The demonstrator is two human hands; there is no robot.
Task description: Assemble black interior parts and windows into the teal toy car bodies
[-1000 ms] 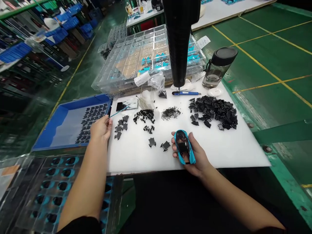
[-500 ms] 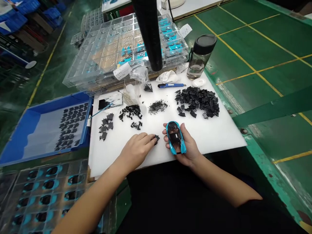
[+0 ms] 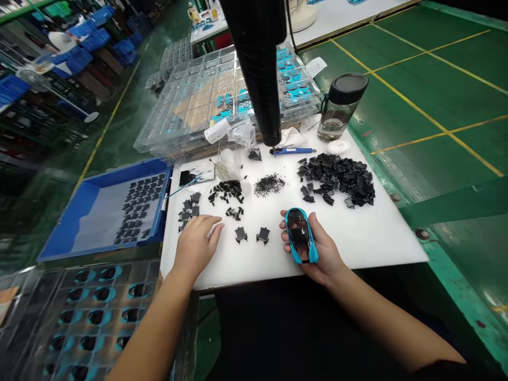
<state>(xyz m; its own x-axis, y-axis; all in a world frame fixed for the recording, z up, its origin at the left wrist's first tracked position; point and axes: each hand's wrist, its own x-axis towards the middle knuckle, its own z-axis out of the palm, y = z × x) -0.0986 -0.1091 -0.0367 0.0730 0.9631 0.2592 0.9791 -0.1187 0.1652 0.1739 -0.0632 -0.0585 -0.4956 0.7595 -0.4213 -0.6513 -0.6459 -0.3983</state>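
A blue and black toy car shell (image 3: pixel 300 236) rests in my right hand (image 3: pixel 323 251), its fingers curled round the sides. My left hand (image 3: pixel 196 246) is over the left part of the white board, palm down, thumb apart from the fingers, with nothing visible in it. Just beyond its fingertips, and partly covered by them, lies a small group of flat black parts (image 3: pixel 194 210). Between my hands are two similar parts, a black part (image 3: pixel 241 234) and another black part (image 3: pixel 262 235), side by side.
Small black piece piles (image 3: pixel 226 191), tiny black bits (image 3: pixel 269 184) and a large heap of black parts (image 3: pixel 337 177) lie on the board (image 3: pixel 254 267). Behind stand clear trays (image 3: pixel 190 100), a black pole (image 3: pixel 264 79) and a bottle (image 3: pixel 342 108). A blue bin (image 3: pixel 89 211) sits left.
My left hand has moved left, away from a black part near the middle, towards the left group. Two parts now show between the hands. My right hand still holds the car shell.
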